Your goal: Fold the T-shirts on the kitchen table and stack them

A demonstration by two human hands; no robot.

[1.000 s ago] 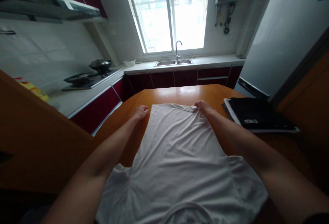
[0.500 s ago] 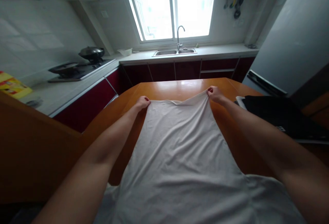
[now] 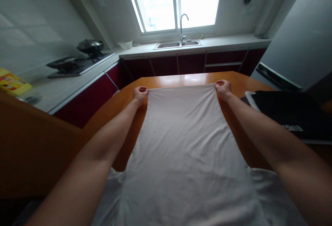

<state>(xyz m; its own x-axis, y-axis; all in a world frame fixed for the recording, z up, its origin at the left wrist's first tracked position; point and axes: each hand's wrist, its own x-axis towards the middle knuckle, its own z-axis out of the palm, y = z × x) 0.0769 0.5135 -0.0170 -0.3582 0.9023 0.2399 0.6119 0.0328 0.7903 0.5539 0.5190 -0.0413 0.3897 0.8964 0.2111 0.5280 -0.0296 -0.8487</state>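
Observation:
A light grey shirt point(image 3: 181, 139) lies spread over the brown wooden table point(image 3: 178, 79), its hem at the far end and its sleeves near the bottom of the view. My left hand point(image 3: 140, 95) pinches the far left corner of the hem. At the far right corner, my right hand point(image 3: 223, 88) has the cloth between thumb and fingers. The hem runs nearly straight between both hands, with soft wrinkles below it, mostly on the right.
Dark folded clothes point(image 3: 293, 112) are stacked at the table's right. Beyond the table is a counter with a sink point(image 3: 177, 44). A stove with pans point(image 3: 89, 47) and a yellow package point(image 3: 12, 82) stand at left.
Both hands have moved slightly apart, stretching the hem, which was sagging and slanted before and is now straighter. The wrinkles across the shirt have lessened. The view has shifted a little.

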